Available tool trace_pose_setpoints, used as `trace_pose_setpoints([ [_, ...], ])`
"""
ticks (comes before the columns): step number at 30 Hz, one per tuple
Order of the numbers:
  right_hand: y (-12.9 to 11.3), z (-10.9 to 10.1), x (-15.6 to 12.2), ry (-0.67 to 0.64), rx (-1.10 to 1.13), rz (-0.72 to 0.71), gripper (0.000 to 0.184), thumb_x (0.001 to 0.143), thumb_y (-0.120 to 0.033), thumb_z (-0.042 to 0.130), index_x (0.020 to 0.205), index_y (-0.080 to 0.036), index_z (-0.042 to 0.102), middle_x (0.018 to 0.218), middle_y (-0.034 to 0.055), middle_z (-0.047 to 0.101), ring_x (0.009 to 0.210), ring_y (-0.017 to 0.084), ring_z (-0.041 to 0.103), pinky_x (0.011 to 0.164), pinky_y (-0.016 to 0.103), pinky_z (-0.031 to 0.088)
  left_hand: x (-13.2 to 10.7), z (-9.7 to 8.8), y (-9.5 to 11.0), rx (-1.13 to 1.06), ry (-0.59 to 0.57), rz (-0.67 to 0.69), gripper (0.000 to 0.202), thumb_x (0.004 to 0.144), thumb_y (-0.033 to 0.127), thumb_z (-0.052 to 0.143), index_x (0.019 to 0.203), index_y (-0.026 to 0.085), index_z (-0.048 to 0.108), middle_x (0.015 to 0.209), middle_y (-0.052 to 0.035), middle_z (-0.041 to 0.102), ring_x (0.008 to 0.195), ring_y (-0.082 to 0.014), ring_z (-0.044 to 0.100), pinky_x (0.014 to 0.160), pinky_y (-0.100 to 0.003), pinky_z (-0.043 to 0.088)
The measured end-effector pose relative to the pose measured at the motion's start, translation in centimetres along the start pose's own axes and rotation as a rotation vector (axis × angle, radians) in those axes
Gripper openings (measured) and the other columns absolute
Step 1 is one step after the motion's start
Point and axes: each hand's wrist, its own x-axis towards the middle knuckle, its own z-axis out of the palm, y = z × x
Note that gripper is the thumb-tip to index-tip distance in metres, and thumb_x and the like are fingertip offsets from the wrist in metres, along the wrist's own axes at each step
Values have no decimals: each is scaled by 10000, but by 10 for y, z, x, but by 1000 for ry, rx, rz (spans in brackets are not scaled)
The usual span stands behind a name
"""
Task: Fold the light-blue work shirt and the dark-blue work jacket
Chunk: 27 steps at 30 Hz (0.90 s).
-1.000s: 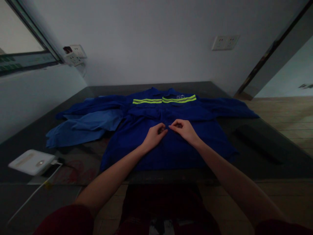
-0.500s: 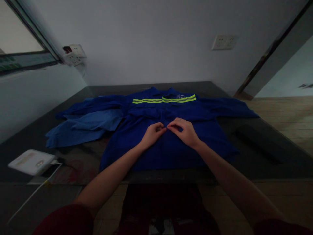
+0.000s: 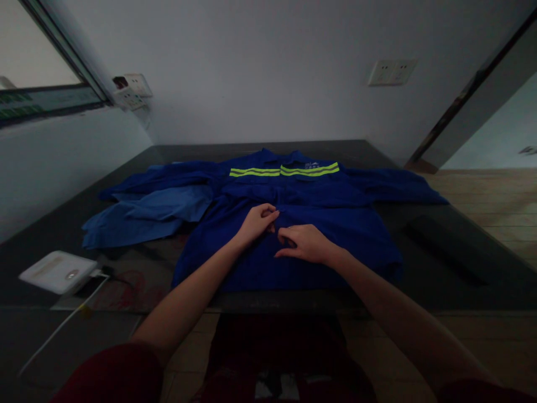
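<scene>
A blue work jacket (image 3: 348,224) with yellow-green reflective chest stripes lies spread flat, front up, its collar toward the wall. My left hand (image 3: 255,221) is closed in a pinch on the jacket's front edge, near the middle of the garment. Just right of it and closer to me is my right hand (image 3: 310,244), over the lower front. Its thumb stands apart from the curled fingers, with nothing visible between them. Whether its fingertips touch the cloth I cannot tell.
A lighter blue cloth (image 3: 146,215) lies by the jacket's sleeve on the dark table (image 3: 138,263). White device with a cable (image 3: 59,272) sits at the left front. A dark oblong object (image 3: 444,249) lies at the right. Wall sockets (image 3: 393,73) are behind.
My right hand has moved down toward me, away from my left hand, and its thumb and fingers have parted. My left hand has shifted slightly up and left.
</scene>
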Motion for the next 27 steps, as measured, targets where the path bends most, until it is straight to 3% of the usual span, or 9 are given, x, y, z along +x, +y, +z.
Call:
trace_pose_setpoints([
  [2, 2, -4, -1, 21, 18, 82, 426, 791, -618, 570, 875, -201, 582, 786, 31, 649, 703, 175, 586, 574, 248, 311, -2, 1, 2, 95, 31, 44, 194, 811, 332, 564, 892, 156, 551, 573, 45, 562, 457, -96, 531, 493, -206, 405],
  [5, 10, -6, -1, 13, 120, 206, 449, 736, -611, 635, 911, -206, 551, 770, 19, 627, 672, 165, 564, 568, 244, 315, -8, 2, 9, 334, 172, 184, 143, 819, 266, 558, 920, 166, 560, 701, 23, 567, 583, -102, 536, 578, -217, 411],
  [8, 25, -4, -1, 65, 254, 288, 368, 718, -443, 713, 922, -196, 531, 786, 15, 609, 689, 157, 557, 589, 243, 355, -17, 5, 21, 540, 251, 328, 109, 840, 241, 532, 919, 169, 553, 747, 7, 554, 665, -115, 515, 629, -224, 394],
  [12, 45, 2, 0, 134, 529, 304, 250, 686, -93, 635, 893, -179, 526, 799, -2, 583, 674, 121, 557, 612, 231, 414, -29, 10, 34, 688, -17, 341, 148, 882, 287, 481, 821, 180, 565, 677, 13, 566, 607, -113, 510, 577, -216, 360],
  [17, 61, -1, -1, 148, 686, 357, 285, 635, -41, 612, 892, -156, 568, 735, -16, 569, 652, 116, 569, 591, 221, 445, -36, 14, 31, 924, -302, 187, 168, 874, 326, 489, 826, 208, 598, 718, -7, 634, 628, -149, 581, 564, -231, 374],
  [22, 66, -12, -4, 170, 447, 465, 238, 676, -44, 590, 878, -144, 664, 680, -6, 606, 627, 120, 566, 611, 232, 424, -36, 19, 23, 1074, -312, 197, 183, 875, 339, 490, 1012, 238, 558, 963, -34, 655, 823, -195, 630, 656, -262, 450],
  [27, 66, -15, -6, 204, 325, 450, 89, 709, -142, 641, 797, -154, 645, 699, 2, 612, 651, 131, 563, 622, 243, 420, -40, 30, 16, 1076, -314, 254, 250, 861, 389, 534, 1052, 229, 524, 994, -40, 623, 857, -186, 619, 700, -263, 472],
])
